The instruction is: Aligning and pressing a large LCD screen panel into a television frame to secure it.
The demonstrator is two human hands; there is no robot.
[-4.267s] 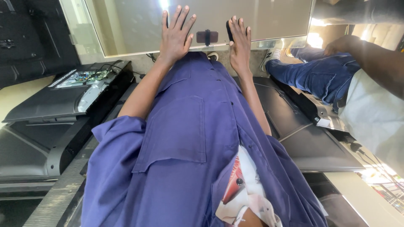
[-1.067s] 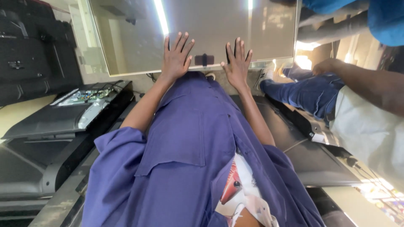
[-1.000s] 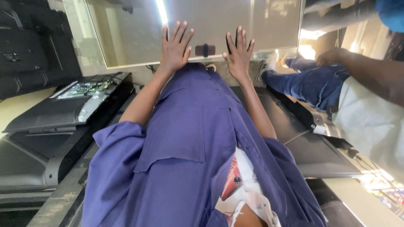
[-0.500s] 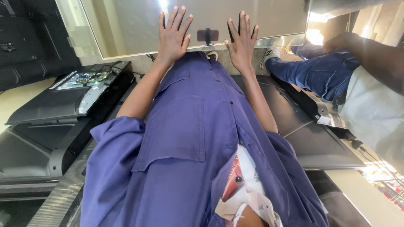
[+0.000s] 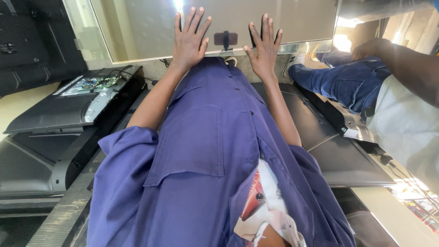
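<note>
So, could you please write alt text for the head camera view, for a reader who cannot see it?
Left hand and right hand press flat, fingers spread, on a large pale panel. A blue work coat fills the foreground; an opened television back lies left, another person's arm right.

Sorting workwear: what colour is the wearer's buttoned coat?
Dark blue-purple coat, plain, shown best in the head view.

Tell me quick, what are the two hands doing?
Left hand: open, fingers spread, flat on the big pale panel, holding nothing.
Right hand: open, fingers spread, flat on the same panel, holding nothing.
</note>
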